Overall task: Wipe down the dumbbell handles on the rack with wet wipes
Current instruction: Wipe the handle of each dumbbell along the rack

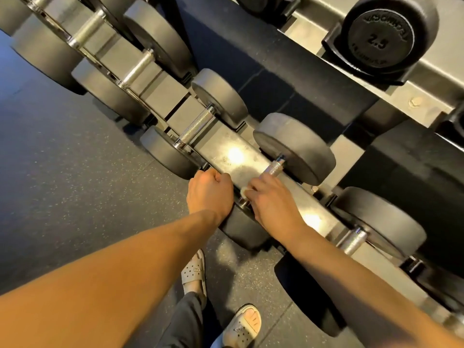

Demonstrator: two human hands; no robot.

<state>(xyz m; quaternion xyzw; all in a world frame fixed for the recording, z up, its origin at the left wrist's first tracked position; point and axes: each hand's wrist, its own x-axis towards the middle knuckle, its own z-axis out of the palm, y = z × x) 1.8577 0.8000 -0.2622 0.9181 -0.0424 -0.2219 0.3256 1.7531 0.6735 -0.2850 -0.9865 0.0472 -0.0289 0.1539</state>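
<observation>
Two dumbbells point(198, 126) flank the handle point(273, 168) — right hand point(270, 204) wraps it.

Gym: dumbbells point(293, 149) on steel rack point(233, 156), rubber floor point(75, 184).

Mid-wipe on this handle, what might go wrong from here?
1. The right hand, pressing the wet wipe, covers only the near part of the dumbbell handle. The knurled far end is bare and may get skipped.
2. The left hand sits curled beside the front head. If the dumbbell rolls, fingers might get pinched.
3. The open sandals stand just below the rack. A dislodged weight could hit toes.
</observation>
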